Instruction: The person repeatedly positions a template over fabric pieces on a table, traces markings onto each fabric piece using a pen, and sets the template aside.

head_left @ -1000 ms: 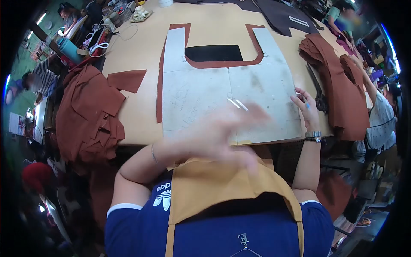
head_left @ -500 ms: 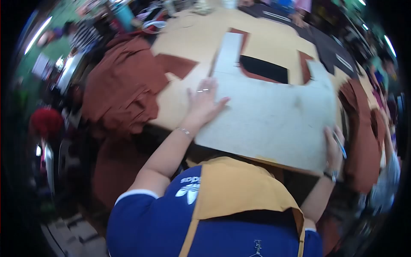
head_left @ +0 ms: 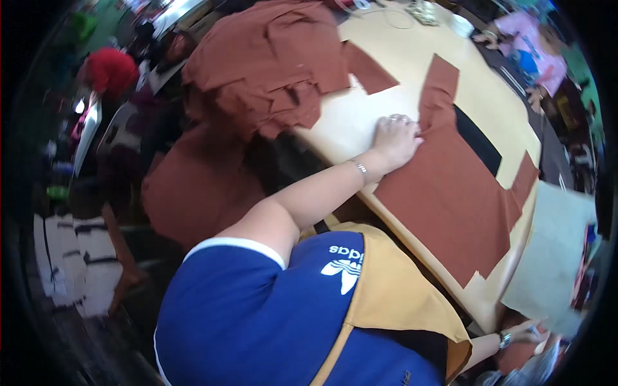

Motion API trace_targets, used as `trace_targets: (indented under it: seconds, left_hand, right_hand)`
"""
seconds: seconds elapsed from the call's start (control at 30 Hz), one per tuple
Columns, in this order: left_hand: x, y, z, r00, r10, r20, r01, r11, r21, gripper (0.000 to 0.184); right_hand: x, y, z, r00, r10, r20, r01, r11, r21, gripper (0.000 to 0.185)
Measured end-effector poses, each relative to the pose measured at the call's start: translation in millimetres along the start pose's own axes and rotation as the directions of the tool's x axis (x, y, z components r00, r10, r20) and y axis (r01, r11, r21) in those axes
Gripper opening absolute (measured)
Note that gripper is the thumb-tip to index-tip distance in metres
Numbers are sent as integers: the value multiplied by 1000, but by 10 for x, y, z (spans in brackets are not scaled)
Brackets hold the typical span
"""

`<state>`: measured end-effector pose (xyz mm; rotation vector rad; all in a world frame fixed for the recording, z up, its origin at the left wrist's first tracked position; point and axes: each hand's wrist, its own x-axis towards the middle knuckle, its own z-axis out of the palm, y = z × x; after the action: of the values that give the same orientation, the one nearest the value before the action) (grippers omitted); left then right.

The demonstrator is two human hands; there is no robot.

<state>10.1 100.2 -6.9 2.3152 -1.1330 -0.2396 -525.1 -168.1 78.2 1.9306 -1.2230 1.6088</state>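
Observation:
A reddish-brown fabric piece (head_left: pixel 450 199) with a neck-shaped cutout lies flat near the table's front edge. My left hand (head_left: pixel 396 141) rests at its left edge, fingers curled against the cloth, which wrinkles beside them. Off to the lower right, my right hand (head_left: pixel 531 333) is closed at the lower edge of a pale, stiff template (head_left: pixel 550 248), which stands tilted past the table's right end. A small bluish item shows at those fingers, too blurred to name. Inside the cutout sits a black flat piece (head_left: pixel 477 143).
A heaped pile of brown fabric (head_left: pixel 264 58) covers the table's left end, with a loose strip (head_left: pixel 370 67) beside it. More brown cloth (head_left: pixel 199 183) hangs below. Across the table (head_left: pixel 380 32), a person in a pink top (head_left: pixel 537 48) works by dark cloth.
The pale template has come off the brown fabric and moved right with my right hand, uncovering the cloth. My left hand now sits at the fabric's edge. The view has turned.

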Motion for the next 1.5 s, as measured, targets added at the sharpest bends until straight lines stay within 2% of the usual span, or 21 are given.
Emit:
trace_targets:
  seconds: [0.03, 0.1, 0.2, 0.23, 0.27, 0.3, 0.33, 0.4, 0.47, 0.53, 0.6, 0.8, 0.83, 0.87, 0.9, 1.03, 1.1, 1.2, 1.33, 1.4, 1.5]
  left_hand:
    - [10, -16, 5, 998, -47, -39, 37, 973, -226, 42]
    - [14, -23, -71, 986, -138, -95, 48, 775, -630, 34]
    - [-50, -94, -689, 922, -275, -271, -128, 445, -886, 32]
    - [29, -415, -1010, 899, -331, -287, -33, 603, -797, 31]
    - [103, -730, -1334, 873, -385, -301, 84, 726, -683, 33]
    - [-275, -523, -1756, 882, -439, -174, -93, 201, -975, 32]
    - [-450, -697, -2099, 868, -439, -234, -190, 142, -972, 32]
    - [-887, -1217, -2682, 782, -483, -393, -282, 288, -915, 32]
    - [-1484, -1696, -3177, 664, -554, -502, -284, 434, -855, 33]
    - [-2147, -2134, -3508, 517, -640, -568, -206, 551, -808, 34]
    - [-2798, -2481, -3652, 363, -719, -592, -77, 610, -789, 35]
    - [-4444, -3219, -3006, -31, -878, -478, 309, 447, -840, 41]
    - [-4706, -3368, -2763, -48, -878, -477, 349, 432, -832, 42]
    - [-5075, -3697, -2458, 28, -822, -569, 335, 544, -769, 41]
    - [-5233, -3765, -2174, -11, -796, -605, 464, 532, -708, 39]
    - [-5151, -3161, -1692, -100, -872, -480, 653, 306, -693, 50]
    - [-5594, -3801, -1446, -237, -738, -631, 831, 183, -526, 58]
    - [-4748, -3262, -1469, -362, -536, -763, 932, -217, -290, 65]
    - [-3761, -3307, -1671, 76, -568, -820, 945, 303, -122, 59]
    - [-3053, -3162, -1802, 393, -361, -846, 744, 666, 61, 48]
    - [-1972, -2505, -1960, 691, -39, -722, 428, 827, 365, 43]
  right_hand:
    - [11, -169, 159, 996, -87, -3, 87, 996, 14, 50]
    - [-197, -251, 496, 970, 15, 243, -82, 959, 271, 49]
    - [-664, -296, 824, 798, 75, 598, -423, 777, 467, 46]
    - [-747, -329, 923, 712, 65, 699, -538, 690, 484, 45]
    - [-815, -672, 1001, 675, 53, 736, -428, 841, 332, 45]
    - [-895, -1096, 1057, 635, 48, 771, -281, 944, 172, 44]
    - [-974, -1302, 1115, 609, -3, 793, -259, 944, 203, 44]
    - [-1197, -1516, 1212, 554, -98, 827, -224, 939, 262, 44]
    - [-1358, -1469, 1337, 497, -12, 867, -496, 816, 296, 44]
    - [-1294, -1759, 1190, 547, -128, 827, -154, 956, 250, 44]
    - [-1340, -1702, 1221, 526, -107, 843, -227, 938, 261, 44]
    - [-1290, -1756, 1201, 490, -89, 867, -236, 944, 230, 44]
    - [-1287, -1771, 1196, 491, -99, 865, -228, 944, 238, 44]
    - [-1282, -1781, 1188, 495, -106, 862, -221, 944, 243, 44]
    - [-1276, -1777, 1181, 501, -111, 858, -215, 945, 247, 44]
    - [-1326, -1691, 1226, 537, -138, 832, -210, 934, 290, 44]
    - [-1334, -1695, 1236, 542, -122, 832, -212, 938, 275, 43]
    - [-1309, -1757, 1198, 562, -107, 820, -175, 954, 245, 42]
    - [-1358, -1677, 1195, 601, -146, 786, -134, 951, 279, 40]
    - [-1315, -1744, 1173, 603, -142, 785, -140, 950, 279, 39]
    - [-1336, -1749, 1186, 623, -151, 767, -141, 943, 300, 38]
